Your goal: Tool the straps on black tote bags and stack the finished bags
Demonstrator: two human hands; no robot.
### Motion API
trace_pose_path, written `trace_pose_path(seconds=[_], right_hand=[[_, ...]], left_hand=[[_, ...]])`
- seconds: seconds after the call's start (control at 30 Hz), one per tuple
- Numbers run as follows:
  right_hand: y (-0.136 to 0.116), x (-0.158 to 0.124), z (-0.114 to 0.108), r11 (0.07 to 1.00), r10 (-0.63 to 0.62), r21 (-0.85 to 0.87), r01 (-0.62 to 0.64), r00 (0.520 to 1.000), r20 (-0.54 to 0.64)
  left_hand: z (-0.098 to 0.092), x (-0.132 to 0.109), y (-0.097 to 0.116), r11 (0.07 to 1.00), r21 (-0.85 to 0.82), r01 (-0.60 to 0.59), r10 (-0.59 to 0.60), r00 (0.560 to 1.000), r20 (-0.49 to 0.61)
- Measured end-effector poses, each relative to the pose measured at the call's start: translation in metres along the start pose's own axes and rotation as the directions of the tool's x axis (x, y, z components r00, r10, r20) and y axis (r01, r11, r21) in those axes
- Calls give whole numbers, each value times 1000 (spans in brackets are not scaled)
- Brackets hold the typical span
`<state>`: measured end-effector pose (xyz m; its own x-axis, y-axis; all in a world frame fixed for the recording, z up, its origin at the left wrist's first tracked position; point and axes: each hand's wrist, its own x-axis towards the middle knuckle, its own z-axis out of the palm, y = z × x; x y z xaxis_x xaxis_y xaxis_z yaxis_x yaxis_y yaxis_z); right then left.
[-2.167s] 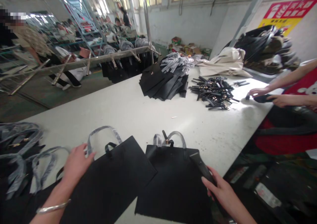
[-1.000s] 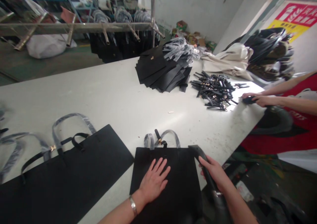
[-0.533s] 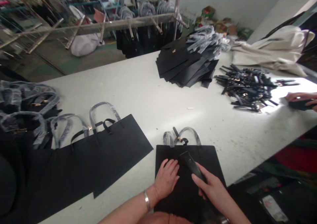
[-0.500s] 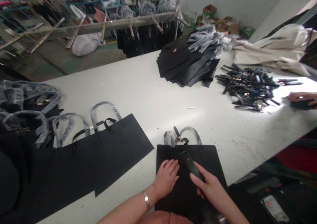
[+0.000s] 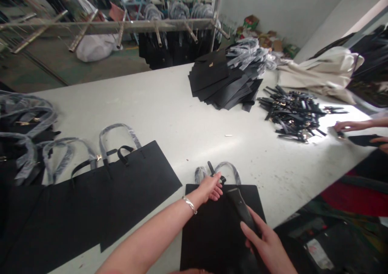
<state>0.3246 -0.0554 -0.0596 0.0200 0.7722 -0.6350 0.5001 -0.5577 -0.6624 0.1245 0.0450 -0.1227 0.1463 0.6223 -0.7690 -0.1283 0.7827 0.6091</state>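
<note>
A black handbag [image 5: 218, 229] lies flat in front of me, its handles [image 5: 232, 169] wrapped in clear plastic and spread beyond its top edge. My left hand [image 5: 211, 188] reaches over that edge, thumb and forefinger closed at the short black closure strap [image 5: 211, 167]; part of the strap is hidden by the hand. Gripped in my right hand [image 5: 263, 237] is a black handheld tool [image 5: 239, 203] with a flat, squared end. It points up and left over the bag's right half. Whether the tool touches the leather I cannot tell.
More black handbags [image 5: 136, 177] overlap on the left of the white table [image 5: 145, 100]. Stacked black bags [image 5: 224, 80] and a heap of black straps [image 5: 294, 112] are at the far right. Another person's hands [image 5: 354, 125] work at the right edge. A metal rack [image 5: 133, 25] stands behind.
My left hand has moved from lying flat on the bag up to the strap at its top edge. The tool in my right hand has shifted slightly right. The view has turned a little.
</note>
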Motion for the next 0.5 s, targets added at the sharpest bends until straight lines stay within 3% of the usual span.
trace_pose_path(seconds=[0.1,0.23,0.37,0.43,0.5], right_hand=[[-2,-4,-4,999,9,46,-8,1000,-23],[1,-4,-10,998,3,64,1,998,-60],[7,5,-15,995,-48,85,55,996,-77],[10,12,-15,991,-82,99,90,993,-81],[13,16,-13,987,-101,114,110,991,-84]], left_hand=[[16,10,1,998,-50,47,-50,996,-78],[29,10,-14,998,1,-57,56,968,-244],[29,9,-19,952,238,-191,261,914,-310],[22,10,-13,864,410,-292,426,858,-286],[13,13,-1,721,575,-387,577,795,-188]])
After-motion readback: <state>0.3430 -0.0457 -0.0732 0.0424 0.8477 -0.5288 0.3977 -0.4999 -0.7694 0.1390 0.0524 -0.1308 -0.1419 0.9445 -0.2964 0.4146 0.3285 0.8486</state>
